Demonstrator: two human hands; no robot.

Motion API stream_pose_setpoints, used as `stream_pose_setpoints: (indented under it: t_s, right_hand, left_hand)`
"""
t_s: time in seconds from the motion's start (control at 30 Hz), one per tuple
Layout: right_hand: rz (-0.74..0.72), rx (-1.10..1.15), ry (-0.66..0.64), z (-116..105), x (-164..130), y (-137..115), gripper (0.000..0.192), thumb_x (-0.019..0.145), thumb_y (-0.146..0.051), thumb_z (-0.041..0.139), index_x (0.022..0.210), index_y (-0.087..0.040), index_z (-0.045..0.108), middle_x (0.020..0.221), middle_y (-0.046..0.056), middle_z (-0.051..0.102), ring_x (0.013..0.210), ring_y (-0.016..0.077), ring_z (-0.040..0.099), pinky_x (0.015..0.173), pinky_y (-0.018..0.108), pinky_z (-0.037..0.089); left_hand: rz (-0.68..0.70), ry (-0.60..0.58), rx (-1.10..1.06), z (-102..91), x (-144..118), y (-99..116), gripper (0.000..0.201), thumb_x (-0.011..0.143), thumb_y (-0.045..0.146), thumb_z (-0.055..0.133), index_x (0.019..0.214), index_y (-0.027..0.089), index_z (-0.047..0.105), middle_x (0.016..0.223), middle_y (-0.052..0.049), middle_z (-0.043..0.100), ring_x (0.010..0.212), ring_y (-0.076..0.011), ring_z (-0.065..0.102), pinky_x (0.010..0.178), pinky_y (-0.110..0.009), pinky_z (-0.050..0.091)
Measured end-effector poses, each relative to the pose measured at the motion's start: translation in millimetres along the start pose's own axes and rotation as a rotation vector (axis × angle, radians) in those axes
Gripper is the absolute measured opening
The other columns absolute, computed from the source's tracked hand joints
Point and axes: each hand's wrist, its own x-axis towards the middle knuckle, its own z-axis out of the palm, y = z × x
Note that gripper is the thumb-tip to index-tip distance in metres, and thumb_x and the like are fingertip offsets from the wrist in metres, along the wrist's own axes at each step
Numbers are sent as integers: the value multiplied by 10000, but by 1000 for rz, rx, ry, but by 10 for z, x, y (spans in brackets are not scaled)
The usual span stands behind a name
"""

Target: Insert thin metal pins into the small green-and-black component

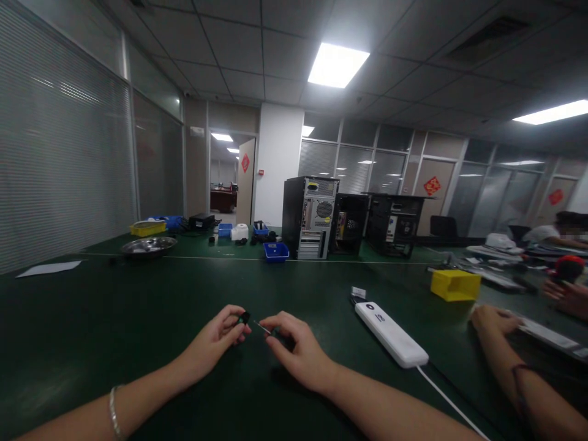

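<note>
The small black part (pixel 244 318) sits pinched at the fingertips of your left hand (pixel 219 338), held just above the green counter (pixel 138 318) near its front edge. Your right hand (pixel 298 349) is closed around a thin tool (pixel 264 329), probably a small screwdriver, whose metal tip points at the part and stops just short of it. Both grips are shut, each on its own thing. As I judge it, you are only at the start: tool and part are lined up but the tip is not yet in contact, so the actual turning or fitting is still to come. What the part is, I cannot tell; it is too small.

Just to your right lies a white power strip (pixel 391 334) with its cable running toward you. Farther right another person's hand (pixel 493 320) rests on the counter, near a yellow bin (pixel 454 285). PC towers (pixel 309 217) stand at the back.
</note>
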Motion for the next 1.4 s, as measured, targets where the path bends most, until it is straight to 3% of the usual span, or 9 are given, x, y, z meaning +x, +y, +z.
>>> stream_pose_setpoints:
  t_s: [0.17,0.23,0.37,0.47,0.57,0.87,1.13,1.3,1.4]
  right_hand:
    - [171,73,257,-53,42,181,240,894,-291,515,1103,-220,608,970,47,610,834,187,571,689,285,453]
    - [247,105,295,-73,49,228,274,897,-345,501,1124,-224,594,995,53,600,795,186,576,634,280,464]
    - [156,88,117,-54,43,165,244,887,-294,523,1099,-218,620,932,37,610,690,142,546,599,253,439]
    - [47,30,-22,-15,33,83,243,881,-220,526,1096,-220,638,899,33,619,737,147,545,653,259,431]
    - [-6,8,-64,15,25,68,270,876,-197,530,1125,-215,633,902,43,627,802,163,564,713,276,436]
    - [-14,20,-117,56,42,33,299,881,-210,523,1159,-230,631,932,65,630,830,186,589,725,299,466]
    - [6,47,-140,65,63,21,291,895,-237,509,1157,-240,635,908,68,629,813,199,594,713,310,476]
    - [7,68,-154,57,75,-6,274,887,-237,521,1126,-236,656,912,71,635,833,206,600,726,315,477]
    - [2,75,-145,64,75,-3,278,886,-222,522,1131,-230,653,909,70,638,825,197,599,721,309,472]
  left_hand:
    - [-19,72,74,22,-30,86,350,813,377,585,1101,185,639,868,-60,675,822,-220,606,732,-292,453]
    - [-51,83,65,19,-29,124,349,796,362,608,1099,195,653,902,-58,679,813,-221,612,732,-293,459]
    - [-70,63,0,16,-8,150,317,759,338,648,1038,189,679,952,-58,692,814,-222,629,726,-292,475]
    - [-56,70,3,28,0,144,290,735,302,671,997,181,696,920,-52,703,867,-232,624,761,-295,475]
    - [-13,110,36,31,-2,110,272,734,284,670,977,166,704,914,-59,699,874,-224,619,812,-305,464]
    - [90,11,-73,48,-60,56,274,740,261,685,988,145,686,1002,-93,690,971,-243,618,876,-340,461]
    - [107,32,-62,26,-105,61,261,737,268,689,973,157,704,1007,-91,708,964,-249,631,878,-362,469]
    - [143,74,103,22,-133,85,248,740,271,681,968,185,725,993,-82,715,954,-251,628,862,-344,466]
    - [136,68,56,26,-123,84,246,727,255,690,959,182,731,975,-83,724,930,-254,639,841,-343,475]
